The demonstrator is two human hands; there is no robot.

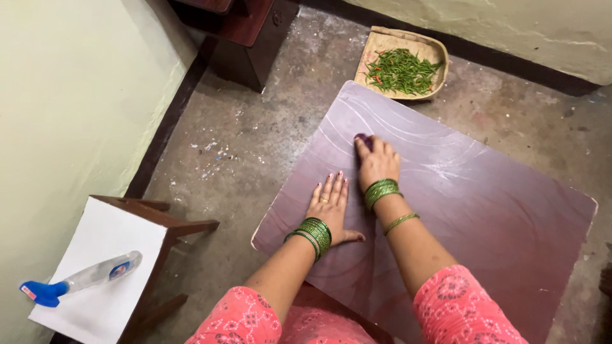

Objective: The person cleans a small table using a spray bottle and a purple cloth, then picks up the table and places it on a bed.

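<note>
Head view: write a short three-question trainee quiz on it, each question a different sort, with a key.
1. True or false: the left hand lies flat, fingers spread, on the purple board.
2. What does the right hand press to the board? A) dark purple cloth B) spray bottle C) green chillies
3. Fill in: the spray bottle lies on its side on the white-topped ___.

Key: 1 true; 2 A; 3 stool.

pink patterned sleeves, stacked green bangles on both wrists, a ring on the left hand [329, 205].
</note>
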